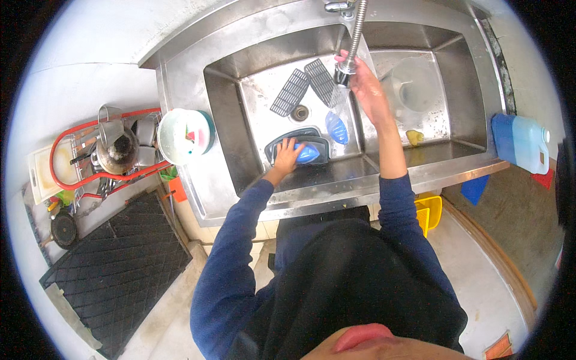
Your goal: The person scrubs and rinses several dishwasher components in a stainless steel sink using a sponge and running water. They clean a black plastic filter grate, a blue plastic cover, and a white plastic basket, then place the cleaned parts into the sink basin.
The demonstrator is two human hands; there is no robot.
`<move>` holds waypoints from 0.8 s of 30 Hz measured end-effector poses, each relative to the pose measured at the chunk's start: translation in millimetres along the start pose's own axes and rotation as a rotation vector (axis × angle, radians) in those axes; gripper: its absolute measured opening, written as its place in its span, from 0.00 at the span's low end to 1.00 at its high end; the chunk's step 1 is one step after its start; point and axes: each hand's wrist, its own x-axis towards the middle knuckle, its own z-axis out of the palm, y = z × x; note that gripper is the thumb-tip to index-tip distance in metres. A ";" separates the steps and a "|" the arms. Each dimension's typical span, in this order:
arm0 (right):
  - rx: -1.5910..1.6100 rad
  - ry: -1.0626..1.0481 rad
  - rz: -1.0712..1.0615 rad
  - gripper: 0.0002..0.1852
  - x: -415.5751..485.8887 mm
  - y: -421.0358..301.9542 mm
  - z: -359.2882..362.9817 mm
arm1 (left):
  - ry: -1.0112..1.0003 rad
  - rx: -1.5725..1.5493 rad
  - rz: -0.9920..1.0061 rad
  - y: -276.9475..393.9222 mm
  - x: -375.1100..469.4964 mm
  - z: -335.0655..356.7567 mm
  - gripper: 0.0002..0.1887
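Note:
In the left basin of a stainless steel sink (364,123), my left hand (285,157) is down at the near side. Its fingers are on a blue plastic piece (308,154), which lies over dark trays (321,135). My right hand (370,92) is around the black spray head (342,77) at the end of a coiled metal faucet hose (357,31). Water comes out of the head toward a second blue ribbed piece (336,128) on the basin floor. Two black slotted grates (290,92) (320,78) lie beyond the drain (299,113).
A translucent container (411,85) and a yellow sponge or cloth (414,137) are in the right basin. White tubs (180,135) stand on the left ledge, beside a red-rimmed dish rack (105,150). A jug of blue liquid (517,141) sits at the right edge.

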 end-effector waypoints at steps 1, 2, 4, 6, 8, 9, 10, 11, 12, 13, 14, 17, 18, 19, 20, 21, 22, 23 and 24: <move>-0.166 -0.014 -0.031 0.27 2.1 -1.1 7.3 | 0.068 -0.240 -0.034 5.5 3.3 -14.1 0.50; -0.199 -0.064 -0.052 0.27 3.3 1.0 12.1 | 0.136 -0.482 -0.068 12.1 7.8 -28.3 0.53; -0.123 -0.074 -0.027 0.27 -2.5 -13.1 32.9 | 0.178 -1.208 -0.144 27.4 27.3 -56.4 0.56; -0.098 -0.047 -0.058 0.28 -4.0 -21.0 44.0 | 0.190 -1.546 -0.144 42.5 48.1 -81.7 0.53; -0.077 -0.037 -0.051 0.28 -1.8 -17.5 37.4 | 0.135 -1.775 -0.148 54.8 69.4 -104.2 0.51; -0.064 -0.039 -0.044 0.28 -0.1 -14.7 34.6 | 0.113 -1.827 -0.144 60.4 75.8 -115.6 0.51; -0.121 -0.120 0.000 0.28 -0.1 -15.5 28.9 | 0.097 -1.883 -0.143 65.3 80.1 -126.3 0.51; -0.304 -0.092 0.033 0.30 -4.6 -16.0 24.1 | 0.079 -1.939 -0.140 70.6 85.0 -136.6 0.51; -0.483 -0.074 0.066 0.31 -12.5 -13.1 22.2 | 0.169 -1.988 -0.160 67.3 91.3 -124.5 0.47; -0.665 -0.040 0.099 0.33 -20.5 -8.5 12.6 | 0.135 -2.068 -0.111 65.9 94.8 -126.6 0.46; -0.930 0.011 0.120 0.35 -30.4 10.4 -15.6 | 0.094 -2.146 -0.058 66.3 96.6 -130.7 0.44; -0.595 0.217 0.337 0.38 -64.1 19.3 -47.0 | 0.028 -2.397 0.150 70.1 103.1 -147.0 0.36; -0.292 0.291 0.429 0.38 -79.2 17.6 -46.4 | 0.005 -2.483 0.231 76.1 104.3 -153.0 0.33; -0.159 0.235 0.404 0.38 -88.9 11.1 -35.1 | -0.014 -2.568 0.309 80.2 104.2 -151.8 0.31; -0.027 0.179 0.380 0.38 -95.5 5.8 -21.5 | -0.025 -2.569 0.256 80.3 107.5 -139.9 0.30; 0.107 0.119 0.356 0.38 -99.0 1.4 -6.9 | -0.030 -2.569 0.202 76.9 112.1 -118.8 0.29; 0.055 0.093 0.318 0.36 -99.2 2.4 1.0 | -0.043 -2.564 0.150 78.9 115.2 -113.5 0.28; 0.032 0.107 0.355 0.35 -99.6 3.1 0.0 | -0.059 -2.559 0.204 82.1 119.2 -108.3 0.28; 0.011 0.124 0.389 0.34 -100.0 4.1 -2.2 | -0.080 -2.550 0.257 87.9 121.5 -112.4 0.29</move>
